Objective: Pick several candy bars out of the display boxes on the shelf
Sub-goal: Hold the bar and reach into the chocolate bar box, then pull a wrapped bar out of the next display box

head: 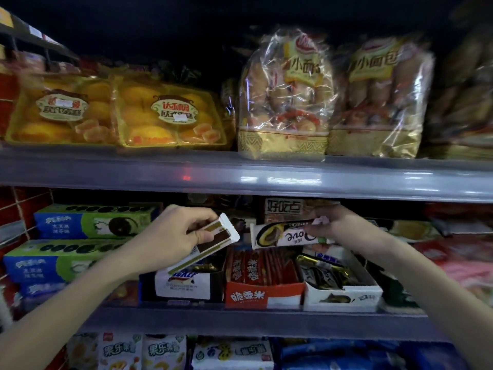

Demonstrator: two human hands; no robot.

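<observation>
My left hand (174, 236) grips two white, gold and brown candy bars (213, 243), held above the Snickers display box (186, 285). My right hand (336, 222) pinches one end of a white Dove bar (282, 236), which hangs level above the red display box (264, 292) of red-wrapped bars. To the right stands a white Dove display box (344, 292) with dark-wrapped bars inside. All three boxes sit side by side on the middle shelf (240, 320).
Blue and green cookie boxes (90, 221) are stacked left of the display boxes. The upper shelf edge (240, 177) runs just above my hands, carrying cake trays (168, 116) and bread bags (288, 97). Snack packs (141, 352) fill the shelf below.
</observation>
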